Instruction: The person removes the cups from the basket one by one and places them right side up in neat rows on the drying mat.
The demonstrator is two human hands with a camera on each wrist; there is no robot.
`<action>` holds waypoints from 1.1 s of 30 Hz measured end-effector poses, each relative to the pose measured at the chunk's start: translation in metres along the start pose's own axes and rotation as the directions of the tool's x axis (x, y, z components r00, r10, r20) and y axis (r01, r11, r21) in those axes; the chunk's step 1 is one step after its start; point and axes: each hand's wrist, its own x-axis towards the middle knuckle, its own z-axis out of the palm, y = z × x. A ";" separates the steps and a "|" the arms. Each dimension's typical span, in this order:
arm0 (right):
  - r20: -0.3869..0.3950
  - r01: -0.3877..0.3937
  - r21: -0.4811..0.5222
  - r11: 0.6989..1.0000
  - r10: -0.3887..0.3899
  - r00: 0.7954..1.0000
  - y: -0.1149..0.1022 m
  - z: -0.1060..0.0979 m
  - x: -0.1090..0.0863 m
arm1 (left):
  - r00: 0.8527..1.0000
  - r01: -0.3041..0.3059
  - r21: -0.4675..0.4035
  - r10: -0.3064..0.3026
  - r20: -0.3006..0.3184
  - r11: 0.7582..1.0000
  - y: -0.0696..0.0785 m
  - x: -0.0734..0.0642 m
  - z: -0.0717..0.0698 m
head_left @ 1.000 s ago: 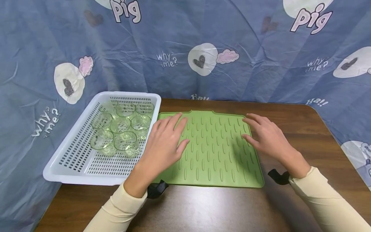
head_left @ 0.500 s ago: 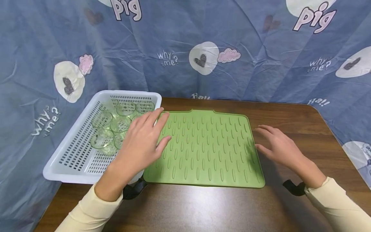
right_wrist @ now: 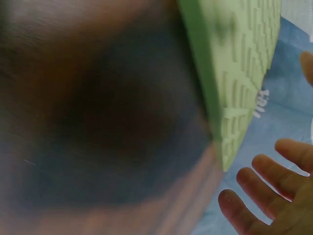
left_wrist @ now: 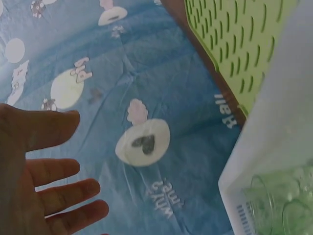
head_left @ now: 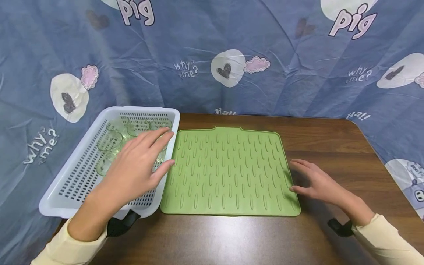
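My left hand hovers over the white perforated basket, fingers spread loosely, holding nothing. Below it in the basket stand several clear greenish glasses, some of them hidden by the hand. In the left wrist view the glasses show at the lower right, apart from the fingers. My right hand is beside the right edge of the green ridged mat, with relaxed fingers and nothing in them. The right wrist view has the fingers of this hand extended near the mat's edge.
A brown wooden table bears the basket and the mat, which lie side by side. Behind them hangs a blue printed cloth. Each wrist wears a black strap.
My left hand has moved left from over the mat to over the basket. My right hand has drawn back toward the right and nearer the body, off the mat.
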 end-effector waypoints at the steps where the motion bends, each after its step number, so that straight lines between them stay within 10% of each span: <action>1: 0.004 0.008 0.009 1.000 -0.008 1.000 0.002 0.003 -0.002 | 1.000 0.002 -0.004 -0.002 0.006 1.000 -0.002 -0.001 -0.002; 33: -0.007 0.157 -0.046 0.986 -0.158 0.987 0.015 0.038 -0.032 | 0.967 0.253 -0.200 -0.241 0.079 0.947 -0.104 -0.045 0.000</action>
